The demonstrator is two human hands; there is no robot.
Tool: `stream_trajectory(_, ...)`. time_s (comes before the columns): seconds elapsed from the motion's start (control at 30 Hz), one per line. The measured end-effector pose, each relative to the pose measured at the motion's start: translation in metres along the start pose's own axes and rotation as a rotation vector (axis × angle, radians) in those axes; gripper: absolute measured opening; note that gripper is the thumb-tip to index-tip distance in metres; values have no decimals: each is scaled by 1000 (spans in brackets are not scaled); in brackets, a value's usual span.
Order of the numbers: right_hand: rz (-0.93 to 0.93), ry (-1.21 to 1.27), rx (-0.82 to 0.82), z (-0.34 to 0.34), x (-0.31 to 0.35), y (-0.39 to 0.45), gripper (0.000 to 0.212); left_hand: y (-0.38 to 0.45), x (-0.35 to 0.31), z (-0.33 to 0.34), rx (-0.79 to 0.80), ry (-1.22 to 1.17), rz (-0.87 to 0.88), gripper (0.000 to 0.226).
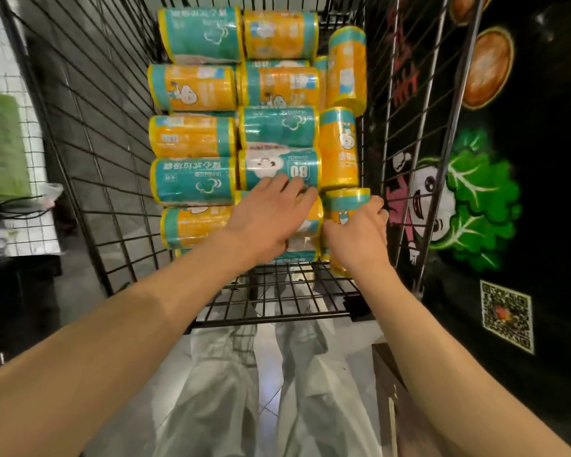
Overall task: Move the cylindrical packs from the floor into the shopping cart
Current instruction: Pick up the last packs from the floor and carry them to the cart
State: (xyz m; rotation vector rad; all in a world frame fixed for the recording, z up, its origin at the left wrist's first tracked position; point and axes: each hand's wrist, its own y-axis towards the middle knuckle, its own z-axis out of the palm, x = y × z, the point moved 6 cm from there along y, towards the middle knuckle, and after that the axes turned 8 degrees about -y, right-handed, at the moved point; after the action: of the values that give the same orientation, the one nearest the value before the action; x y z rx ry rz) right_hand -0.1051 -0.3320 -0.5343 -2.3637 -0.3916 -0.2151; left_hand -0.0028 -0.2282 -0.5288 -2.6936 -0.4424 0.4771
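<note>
Several yellow and teal cylindrical packs lie stacked in rows inside the black wire shopping cart. My left hand rests palm down on a yellow pack in the nearest row, fingers spread over it and reaching the teal pack behind. My right hand grips an upright yellow pack with a teal band at the cart's right side, next to the wire wall.
The cart's near wire edge sits just above my legs in pale trousers. A black wall with a cartoon vegetable mural and QR code stands close on the right. A green item and dark furniture are at left.
</note>
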Motion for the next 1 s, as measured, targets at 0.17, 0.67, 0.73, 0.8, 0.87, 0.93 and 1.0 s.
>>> stream_trajectory(0.17, 12, 17, 31, 1, -1, 0, 82, 3, -1, 5, -54, -19, 44, 82)
stream_trajectory(0.67, 58, 169, 39, -4, -9, 5, 66, 2, 1, 18, -112, -202, 64, 92)
stream_trajectory(0.73, 49, 131, 6, -2, -6, 6, 68, 2, -1, 24, -110, -159, 56, 90)
stream_trajectory(0.8, 45, 109, -14, 2, -5, 6, 71, 1, -1, 27, -124, -136, 58, 90)
stream_trajectory(0.87, 35, 90, -23, 4, -5, 7, 74, 0, -1, 29, -135, -120, 59, 92)
stream_trajectory(0.93, 22, 63, -24, 5, -5, 7, 73, 1, 0, 29, -143, -109, 48, 94)
stream_trajectory(1.0, 12, 37, -17, 7, -6, 8, 71, 0, 1, 30, -143, -103, 33, 93)
